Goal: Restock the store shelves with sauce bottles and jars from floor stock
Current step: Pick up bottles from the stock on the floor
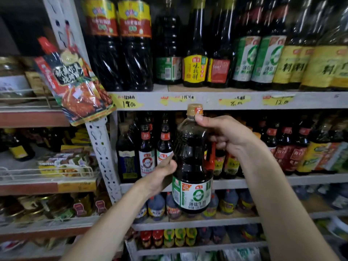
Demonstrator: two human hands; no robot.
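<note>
I hold a large dark soy sauce bottle [192, 159] upright in front of the shelves; it has a tan cap, a red side handle and a green-and-white label. My right hand [224, 135] grips its shoulder and handle from the right, thumb near the neck. My left hand [162, 176] presses against the bottle's lower left side. Two bottles with the same green-and-white label [258, 59] stand on the upper shelf [207, 100] at the right.
The upper shelf is packed with big dark bottles and yellow-labelled ones [308, 66]. The shelf behind the held bottle carries smaller red-capped bottles [146, 147]. A sauce pouch [75, 81] hangs off the white upright post [101, 153]. Left racks hold jars and packets.
</note>
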